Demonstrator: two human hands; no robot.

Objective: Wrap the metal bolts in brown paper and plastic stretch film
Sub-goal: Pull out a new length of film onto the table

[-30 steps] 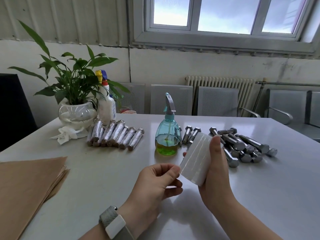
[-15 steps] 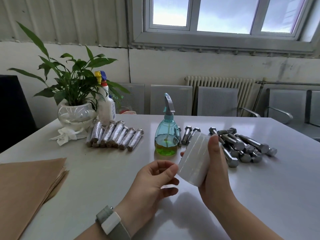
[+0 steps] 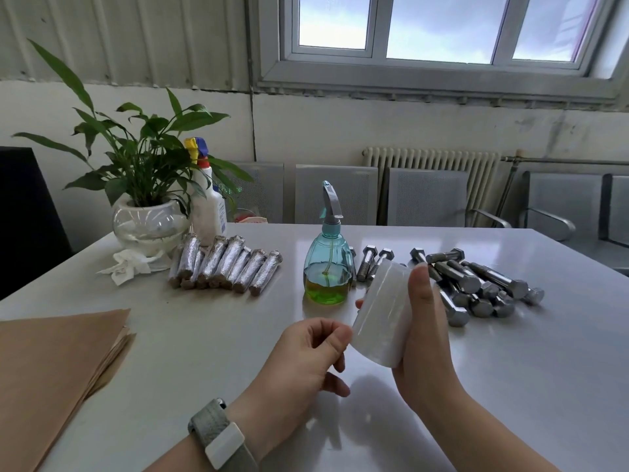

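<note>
My right hand (image 3: 425,335) grips a roll of clear stretch film (image 3: 379,313) above the white table, thumb on top. My left hand (image 3: 306,356) is beside the roll with thumb and forefinger pinched at its lower left edge; whether they hold film is too fine to tell. A pile of bare metal bolts (image 3: 476,284) lies behind the roll at the right. Several wrapped bolts (image 3: 224,264) lie in a row at the back left. A stack of brown paper (image 3: 51,369) sits at the near left.
A teal spray bottle (image 3: 326,267) with green liquid stands just behind the roll. A potted plant (image 3: 146,199), a white spray bottle (image 3: 207,206) and a crumpled tissue (image 3: 126,267) are at the back left. Grey chairs (image 3: 425,195) line the far side of the table (image 3: 204,335).
The roll and both hands have shifted slightly; my left fingers stay at the roll's lower edge. Nothing else on the table moved.
</note>
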